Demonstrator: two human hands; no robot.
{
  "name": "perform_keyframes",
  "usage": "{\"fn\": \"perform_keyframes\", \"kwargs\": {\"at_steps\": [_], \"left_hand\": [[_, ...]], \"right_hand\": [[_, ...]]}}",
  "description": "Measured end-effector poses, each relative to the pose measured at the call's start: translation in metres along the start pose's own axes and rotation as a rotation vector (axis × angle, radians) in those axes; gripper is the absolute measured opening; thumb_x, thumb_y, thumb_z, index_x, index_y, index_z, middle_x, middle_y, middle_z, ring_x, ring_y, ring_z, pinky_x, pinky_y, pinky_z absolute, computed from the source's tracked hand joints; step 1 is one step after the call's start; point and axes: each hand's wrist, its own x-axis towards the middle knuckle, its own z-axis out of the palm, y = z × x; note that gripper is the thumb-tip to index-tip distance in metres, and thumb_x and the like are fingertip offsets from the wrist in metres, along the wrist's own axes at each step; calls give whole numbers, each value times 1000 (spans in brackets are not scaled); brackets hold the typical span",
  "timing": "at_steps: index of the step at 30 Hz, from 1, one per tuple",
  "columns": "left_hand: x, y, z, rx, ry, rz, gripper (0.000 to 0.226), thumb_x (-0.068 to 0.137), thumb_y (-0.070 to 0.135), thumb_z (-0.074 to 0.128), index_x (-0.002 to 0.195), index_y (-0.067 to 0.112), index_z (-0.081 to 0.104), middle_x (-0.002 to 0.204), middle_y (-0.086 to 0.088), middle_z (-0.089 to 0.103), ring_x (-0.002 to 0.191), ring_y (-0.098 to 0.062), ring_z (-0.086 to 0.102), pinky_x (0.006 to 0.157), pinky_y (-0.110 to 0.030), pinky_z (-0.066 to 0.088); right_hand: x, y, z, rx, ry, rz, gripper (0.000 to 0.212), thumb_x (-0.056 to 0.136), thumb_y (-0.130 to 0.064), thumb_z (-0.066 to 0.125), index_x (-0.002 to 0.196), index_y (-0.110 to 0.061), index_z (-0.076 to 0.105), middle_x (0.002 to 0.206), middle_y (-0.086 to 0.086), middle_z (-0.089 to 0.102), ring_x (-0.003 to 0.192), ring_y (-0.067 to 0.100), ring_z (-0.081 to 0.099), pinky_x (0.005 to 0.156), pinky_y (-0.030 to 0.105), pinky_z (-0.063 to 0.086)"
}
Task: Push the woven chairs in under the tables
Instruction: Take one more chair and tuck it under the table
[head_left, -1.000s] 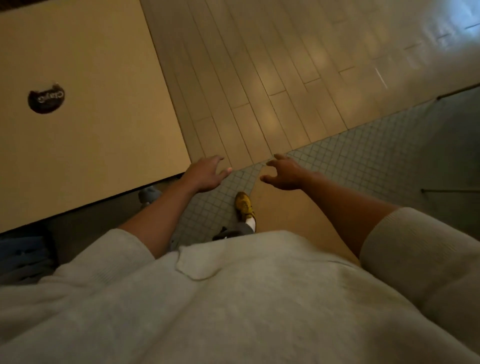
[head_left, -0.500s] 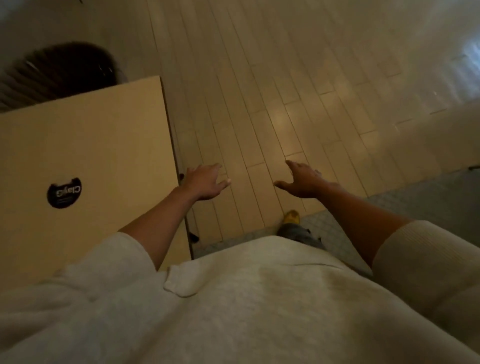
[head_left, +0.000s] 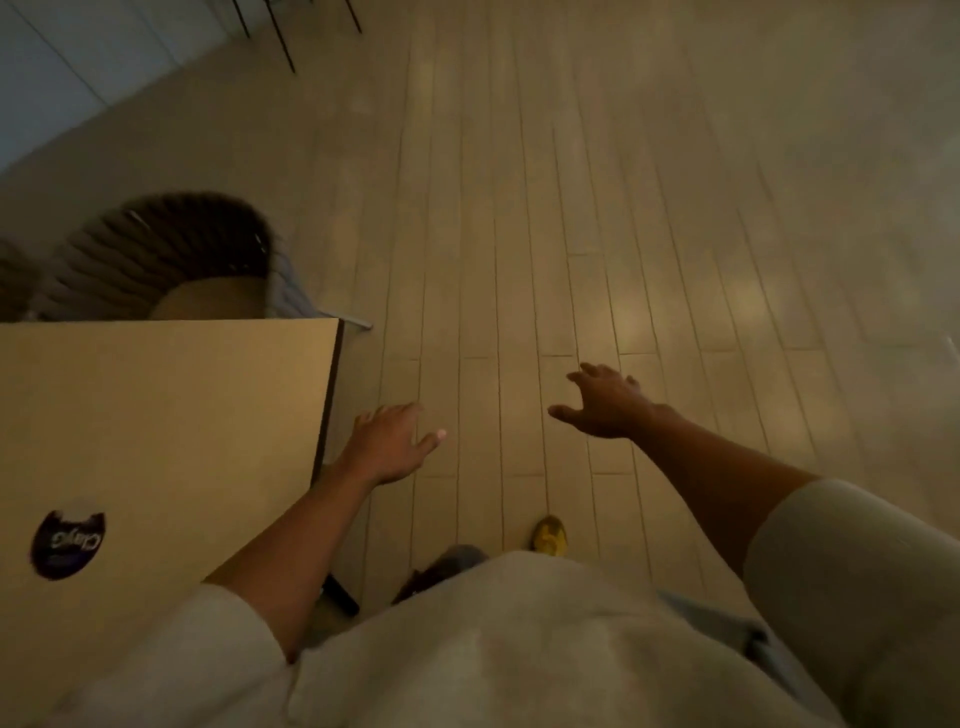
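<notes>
Two bare hands, both empty. Left hand (head_left: 387, 444): fingers spread loosely, palm down, hovering just beside the right edge of the table (head_left: 156, 426), not touching it. Right hand (head_left: 605, 402): fingers splayed wide, palm down, out over the plank floor (head_left: 571, 208), well apart from any furniture.

One table, tan top, with a dark round sticker (head_left: 67, 543) near its lower left. Against the frame half a second back, the table's far edge sits lower in view and more floor shows beyond it.

One woven chair (head_left: 161, 254), dark curved back, at the table's far side; its seat reaches the table edge, so it looks partly tucked under. How far under cannot be told. Half a second ago only the top of its back showed at the upper left; now the whole back and part of the seat are visible. A sliver of a second woven back shows at the far left edge.

One yellow shoe (head_left: 548, 535) on the planks below the right hand. The small-tiled floor seen earlier at right has gone out of view.

Thin dark furniture legs (head_left: 283, 39) at the top, newly in view.
</notes>
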Motion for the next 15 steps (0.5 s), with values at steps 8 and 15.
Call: {"fn": "perform_keyframes", "kwargs": {"at_steps": [8,15], "left_hand": [[111,-6,-75,-105,99,-113,76,97,68,40,156,19,34,159,-9,40,144,-32,36,119,-55,25],[240,-63,-125,-257,65,-230,90,97,67,43,162,14,10,168,-11,17,153,-32,19,121,-50,25]], "right_hand": [[149,-19,-112,-160,-50,-268,84,93,-70,49,159,-24,24,167,6,22,153,32,18,119,64,16],[298,-51,-179,-205,-147,-308,83,93,-71,48,159,-28,22,163,3,35,147,30,36,117,64,26]]}}
